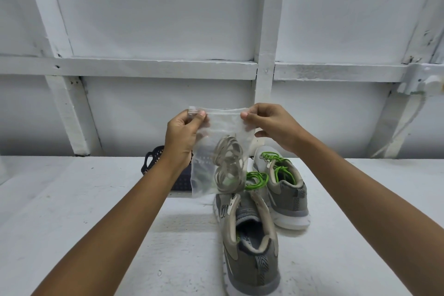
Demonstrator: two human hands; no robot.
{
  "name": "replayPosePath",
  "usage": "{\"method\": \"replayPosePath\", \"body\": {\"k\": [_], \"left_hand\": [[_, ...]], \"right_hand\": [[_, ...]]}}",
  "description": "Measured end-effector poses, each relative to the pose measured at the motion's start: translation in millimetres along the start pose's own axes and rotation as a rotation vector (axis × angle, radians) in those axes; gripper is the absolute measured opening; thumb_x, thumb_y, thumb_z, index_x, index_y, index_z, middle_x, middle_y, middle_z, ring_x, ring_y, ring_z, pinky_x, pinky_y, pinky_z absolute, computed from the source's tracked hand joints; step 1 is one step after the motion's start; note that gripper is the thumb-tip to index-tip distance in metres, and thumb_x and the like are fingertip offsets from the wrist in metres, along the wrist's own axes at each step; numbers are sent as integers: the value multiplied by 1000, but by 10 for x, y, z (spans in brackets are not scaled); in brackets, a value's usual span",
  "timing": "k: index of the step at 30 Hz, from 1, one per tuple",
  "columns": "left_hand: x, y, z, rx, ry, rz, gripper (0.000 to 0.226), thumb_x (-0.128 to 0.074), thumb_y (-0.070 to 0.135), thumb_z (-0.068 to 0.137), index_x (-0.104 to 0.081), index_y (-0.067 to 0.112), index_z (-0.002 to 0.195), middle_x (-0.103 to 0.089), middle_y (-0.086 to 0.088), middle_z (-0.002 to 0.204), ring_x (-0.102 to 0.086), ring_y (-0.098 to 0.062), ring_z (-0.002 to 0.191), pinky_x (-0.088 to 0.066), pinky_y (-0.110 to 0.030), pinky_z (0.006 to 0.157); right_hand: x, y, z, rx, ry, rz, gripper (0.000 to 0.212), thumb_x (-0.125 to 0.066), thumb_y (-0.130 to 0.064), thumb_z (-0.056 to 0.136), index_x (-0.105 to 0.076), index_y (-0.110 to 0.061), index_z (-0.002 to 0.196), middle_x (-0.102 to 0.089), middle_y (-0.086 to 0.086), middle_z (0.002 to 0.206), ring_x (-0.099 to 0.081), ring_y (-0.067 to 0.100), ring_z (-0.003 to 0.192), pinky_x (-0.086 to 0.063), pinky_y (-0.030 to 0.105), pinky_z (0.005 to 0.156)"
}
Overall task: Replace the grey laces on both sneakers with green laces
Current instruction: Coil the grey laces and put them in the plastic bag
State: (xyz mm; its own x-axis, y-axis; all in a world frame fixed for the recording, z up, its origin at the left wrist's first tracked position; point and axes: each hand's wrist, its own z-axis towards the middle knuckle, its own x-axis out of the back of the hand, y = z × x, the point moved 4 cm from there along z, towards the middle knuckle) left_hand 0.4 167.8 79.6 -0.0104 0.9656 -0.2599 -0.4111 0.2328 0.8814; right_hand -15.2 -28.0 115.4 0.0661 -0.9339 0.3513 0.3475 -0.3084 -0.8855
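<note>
A clear zip bag [206, 170] hangs in the air above the table, with coiled grey laces [228, 166] inside it. My left hand [182, 137] pinches the bag's top left corner. My right hand [271, 125] pinches the top right corner along the zip strip. Below the bag stand two grey sneakers. The near sneaker [249, 247] points away from me, its front hidden behind the bag. The far sneaker [281, 187] sits to its right and carries green laces [278, 168]. A bunch of green lace [257, 180] shows between the two shoes.
A dark perforated basket [153, 161] sits on the white table [96, 211] behind my left wrist, partly hidden by the bag. A white panelled wall [168, 31] with wooden battens rises right behind the table. A white fitting with a cord [422, 84] is at the far right.
</note>
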Motion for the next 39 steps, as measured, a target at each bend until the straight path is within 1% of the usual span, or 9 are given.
{"method": "replayPosePath", "body": {"k": [5,7,15,20,24,30,32,36,39], "left_hand": [[-28,23,-17,63,-170,-45,15,-74,36,71,-71,21,70,-70,5,75,-64,-10,75,-52,-22,74],[-51,20,-12,113,-210,-47,19,-75,34,65,-72,18,74,-73,3,77,-64,-10,75,-52,-19,71],[-66,25,-17,65,-62,20,14,-76,32,65,-77,18,67,-73,-1,73,-69,-12,68,-53,-19,58],[-139,40,-63,68,-50,29,13,-76,28,69,-75,15,69,-73,-2,72,-69,-13,68,-54,-21,59],[-144,34,-62,81,-26,54,8,-74,18,77,-72,11,77,-73,-2,70,-70,-13,66,-54,-20,58],[-209,59,-52,35,-39,112,7,-74,18,78,-73,17,71,-73,-1,68,-70,-12,65,-53,-19,57],[-216,64,-42,33,-46,111,7,-74,18,78,-72,16,72,-73,1,68,-69,-10,65,-54,-19,58],[-208,63,-33,35,-103,104,16,-76,26,71,-73,11,78,-73,-1,72,-68,-12,70,-56,-23,67],[-142,52,-7,11,-210,158,35,-72,41,68,-71,14,90,-73,3,78,-66,-7,73,-52,-18,68]], "right_hand": [[10,2,10,34,34,25,11,-63,-17,89,-63,-18,78,-64,-6,70,-60,7,70,-43,22,65],[4,6,11,50,35,35,11,-63,-15,89,-63,-18,79,-63,-2,72,-59,11,73,-43,25,67],[16,-90,78,77,-61,-82,4,-65,-23,88,-66,-20,85,-66,-7,73,-63,2,66,-43,21,64],[-5,-134,117,134,-24,-170,11,-68,-19,86,-66,-15,76,-60,-3,63,-51,-2,52,-37,8,51],[-14,-124,130,158,-25,-304,12,-64,-20,90,-65,-11,81,-61,-1,71,-53,7,65,-40,18,61],[-110,-322,164,288,-88,-634,24,-62,-29,90,-69,-8,98,-68,3,91,-63,18,87,-50,33,84],[-118,-350,161,324,-97,-604,21,-62,-24,90,-68,-5,95,-68,7,88,-61,21,82,-49,33,80],[-121,-324,145,355,-129,-449,15,-64,-14,89,-64,1,88,-55,-5,69,-46,5,62,-36,9,60],[-124,-285,176,321,-129,-352,12,-62,-13,91,-63,-2,87,-52,-5,66,-44,9,63,-36,17,59]]}}
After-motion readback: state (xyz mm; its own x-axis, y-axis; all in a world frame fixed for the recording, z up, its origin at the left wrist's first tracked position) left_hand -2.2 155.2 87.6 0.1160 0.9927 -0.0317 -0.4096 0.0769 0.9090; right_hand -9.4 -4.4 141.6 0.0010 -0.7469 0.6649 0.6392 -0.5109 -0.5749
